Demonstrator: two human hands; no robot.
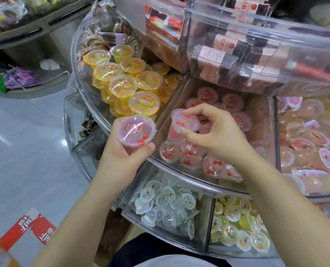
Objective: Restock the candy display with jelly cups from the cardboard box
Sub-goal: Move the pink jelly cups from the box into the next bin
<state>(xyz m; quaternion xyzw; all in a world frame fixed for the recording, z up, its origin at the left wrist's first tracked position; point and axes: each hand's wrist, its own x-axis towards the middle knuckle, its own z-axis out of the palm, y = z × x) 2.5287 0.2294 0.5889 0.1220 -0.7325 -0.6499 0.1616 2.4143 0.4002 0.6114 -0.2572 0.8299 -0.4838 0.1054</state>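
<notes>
Both hands (121,151) grip upright jelly cups (136,130).

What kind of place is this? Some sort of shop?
Most likely a sweet shop: tiered clear bins are heaped with yellow jelly cups and wrapped snack bars, each sort in its own compartment.

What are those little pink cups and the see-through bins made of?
Pink jelly cup in the left hand: seemingly thin clear plastic, since its contents show through, with a glossy printed film lid. Display bin: probably rigid clear acrylic or similar plastic, since its walls are see-through with glare on them.
</notes>
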